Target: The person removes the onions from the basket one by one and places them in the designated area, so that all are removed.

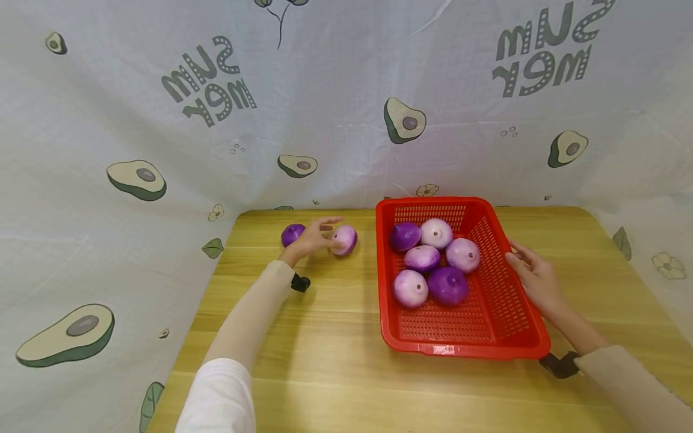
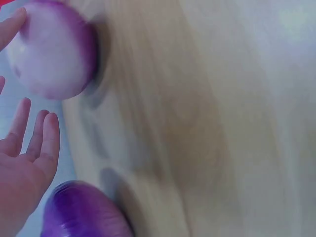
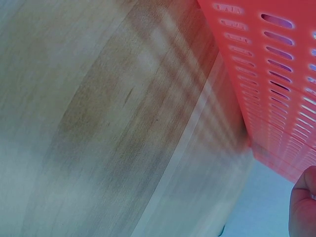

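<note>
Spread and relaxed, my left hand [image 1: 313, 239] reaches across the wooden table [image 1: 335, 337]; its fingers [image 2: 34, 138] are straight, one fingertip touching the pale purple onion [image 1: 344, 239], nothing gripped; the dark purple onion [image 1: 293, 234] lies just beside the wrist, on its far side. My right hand [image 1: 533, 278] rests with straight fingers against the right outer wall of the red basket [image 1: 503, 337], holding nothing; six onions [image 1: 433, 264] lie inside the basket.

Wooden surface [image 1: 335, 361] carries a red basket [image 1: 514, 325] at right, and two purple onions, dark [image 1: 293, 234] and pale [image 1: 345, 239], far left.
</note>
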{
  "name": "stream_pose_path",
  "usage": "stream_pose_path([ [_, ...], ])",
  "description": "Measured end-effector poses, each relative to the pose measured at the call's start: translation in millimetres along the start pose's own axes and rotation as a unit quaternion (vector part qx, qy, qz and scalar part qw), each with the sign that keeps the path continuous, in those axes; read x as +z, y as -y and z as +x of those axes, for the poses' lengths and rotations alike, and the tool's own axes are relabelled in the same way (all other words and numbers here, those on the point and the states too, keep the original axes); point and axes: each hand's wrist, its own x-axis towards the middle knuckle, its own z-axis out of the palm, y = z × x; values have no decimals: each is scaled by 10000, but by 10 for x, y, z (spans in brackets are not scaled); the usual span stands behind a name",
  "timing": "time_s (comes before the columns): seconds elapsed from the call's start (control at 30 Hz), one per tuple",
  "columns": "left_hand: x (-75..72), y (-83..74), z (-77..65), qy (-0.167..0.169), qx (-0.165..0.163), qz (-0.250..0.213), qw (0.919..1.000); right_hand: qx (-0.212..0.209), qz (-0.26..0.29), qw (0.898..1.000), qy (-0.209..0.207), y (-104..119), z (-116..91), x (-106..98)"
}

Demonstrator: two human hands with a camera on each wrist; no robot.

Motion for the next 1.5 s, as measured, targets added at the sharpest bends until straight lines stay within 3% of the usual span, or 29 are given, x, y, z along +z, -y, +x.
stream_pose_path([
  [0.33,-133,-181,-42,203,538,-238,9981,123,-88,9999,-37,12,3,-42],
  [0.8,-107,-679,-51,307,1091,-105,9935,181,10,9998,-36,8,9,-69],
  [1.2,126,-1118,-69,771,1273,-212,9886,78,-163,9998,46,48,-2,-59],
  [1.5,344,-1326,18,1058,1559,-483,9809,106,-124,9999,12,43,2,-19],
])
